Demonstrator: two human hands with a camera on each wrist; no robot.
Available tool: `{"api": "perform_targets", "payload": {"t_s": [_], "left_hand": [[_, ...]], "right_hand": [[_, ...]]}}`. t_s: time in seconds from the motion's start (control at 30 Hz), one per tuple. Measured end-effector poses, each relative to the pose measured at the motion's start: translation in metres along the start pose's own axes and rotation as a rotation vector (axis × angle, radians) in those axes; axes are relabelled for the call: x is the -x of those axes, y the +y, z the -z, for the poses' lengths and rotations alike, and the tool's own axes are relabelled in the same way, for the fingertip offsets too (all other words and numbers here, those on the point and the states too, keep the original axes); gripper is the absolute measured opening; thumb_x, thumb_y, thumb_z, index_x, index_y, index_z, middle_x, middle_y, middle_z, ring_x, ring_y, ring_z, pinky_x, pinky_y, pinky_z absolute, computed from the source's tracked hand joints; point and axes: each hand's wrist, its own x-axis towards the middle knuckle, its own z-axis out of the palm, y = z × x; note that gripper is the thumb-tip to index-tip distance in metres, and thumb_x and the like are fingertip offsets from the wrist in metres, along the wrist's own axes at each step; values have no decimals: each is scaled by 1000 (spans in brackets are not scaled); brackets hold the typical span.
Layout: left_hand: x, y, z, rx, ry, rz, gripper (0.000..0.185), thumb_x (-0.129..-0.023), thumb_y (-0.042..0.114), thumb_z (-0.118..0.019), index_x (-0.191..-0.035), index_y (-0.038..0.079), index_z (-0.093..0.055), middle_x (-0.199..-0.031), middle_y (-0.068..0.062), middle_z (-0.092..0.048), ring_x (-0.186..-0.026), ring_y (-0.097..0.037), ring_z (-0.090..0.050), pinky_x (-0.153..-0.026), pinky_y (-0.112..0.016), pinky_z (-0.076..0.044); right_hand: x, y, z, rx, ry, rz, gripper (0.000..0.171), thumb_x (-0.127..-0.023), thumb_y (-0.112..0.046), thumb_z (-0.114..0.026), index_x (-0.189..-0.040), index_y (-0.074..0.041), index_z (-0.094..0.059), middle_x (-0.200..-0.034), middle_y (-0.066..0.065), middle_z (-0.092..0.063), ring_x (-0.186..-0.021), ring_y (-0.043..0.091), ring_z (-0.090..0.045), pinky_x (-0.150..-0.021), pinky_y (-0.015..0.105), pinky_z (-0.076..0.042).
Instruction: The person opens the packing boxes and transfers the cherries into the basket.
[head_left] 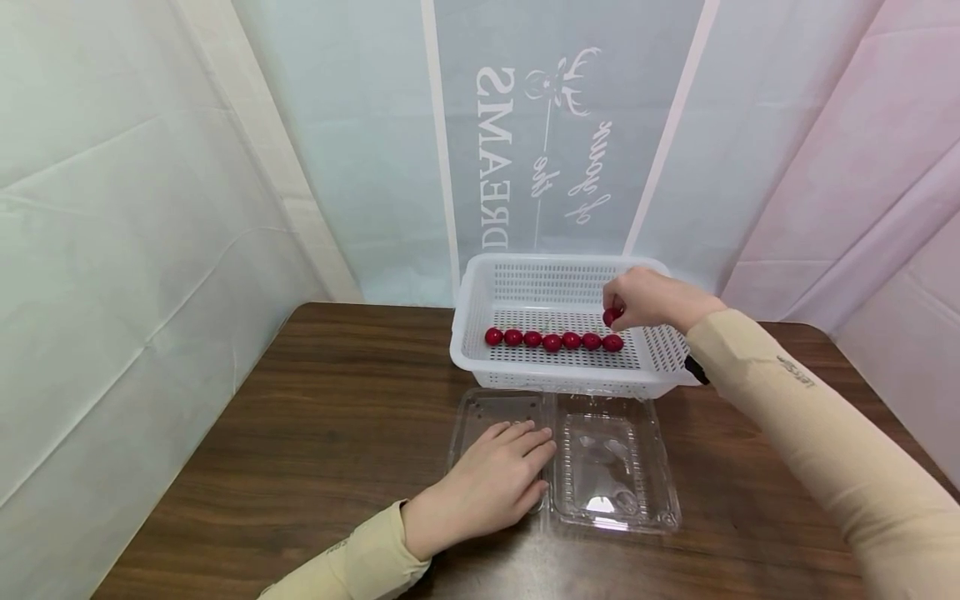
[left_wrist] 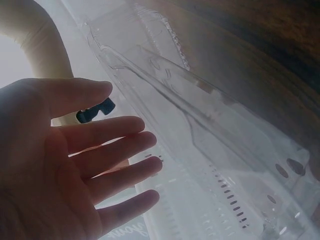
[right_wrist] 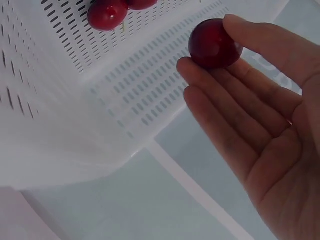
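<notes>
- A right hand (head_left: pixel 648 300) pinches a red cherry tomato (head_left: pixel 611 317) between thumb and fingertips, just above the right end of a row of tomatoes (head_left: pixel 552 340) lined up in a white slotted basket (head_left: pixel 480 287).
- The held tomato hangs at about 12 o'clock from the last tomato in the row; setting it down gently at 3 o'clock of that one, touching it, would likely keep the line straight without nudging the rest.
- The left hand (head_left: pixel 491 483) lies flat, fingers straight, pressing on the lid of an open clear plastic box (head_left: pixel 611 475) on the wooden table (head_left: pixel 300 433), at 6 o'clock from the basket.
</notes>
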Motion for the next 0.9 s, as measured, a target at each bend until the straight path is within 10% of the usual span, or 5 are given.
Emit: {"api": "perform_targets", "payload": {"t_s": [0.9], "left_hand": [[0, 0, -2, -11, -19, 8, 41, -91, 36, -58, -124, 12, -61, -130, -2, -60, -123, -21, -54, -100, -38, -43]], "right_hand": [[-25, 24, -14, 8, -156, -213, 17, -67, -7, -79, -80, -6, -67, -78, 5, -65, -74, 20, -57, -67, 34, -48]]}}
